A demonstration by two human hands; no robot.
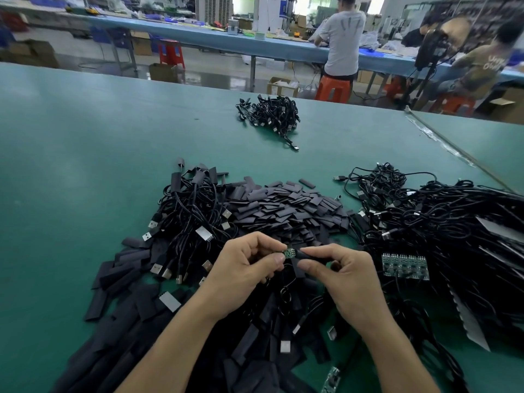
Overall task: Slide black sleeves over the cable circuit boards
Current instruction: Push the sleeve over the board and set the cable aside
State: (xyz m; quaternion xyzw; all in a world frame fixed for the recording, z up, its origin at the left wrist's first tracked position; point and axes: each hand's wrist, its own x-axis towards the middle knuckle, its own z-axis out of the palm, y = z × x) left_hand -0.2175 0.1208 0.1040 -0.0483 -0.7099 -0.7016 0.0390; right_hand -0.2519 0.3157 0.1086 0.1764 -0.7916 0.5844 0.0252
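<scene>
My left hand (246, 268) pinches a small green circuit board (288, 253) between thumb and forefinger. My right hand (344, 276) pinches a black sleeve (307, 254) whose open end meets the board's right edge. The board's thin black cable (286, 293) loops down beneath my hands. Flat black sleeves lie heaped (286, 211) just beyond my hands and spread down the left side (124, 279). Part of the board is hidden by my fingertips.
Black USB cables lie in a bundle at left (192, 211), a big tangle at right (442, 222) and a small far pile (269, 112) on the green table (85, 154). A panel of circuit boards (404, 265) sits at right. People work at a bench behind.
</scene>
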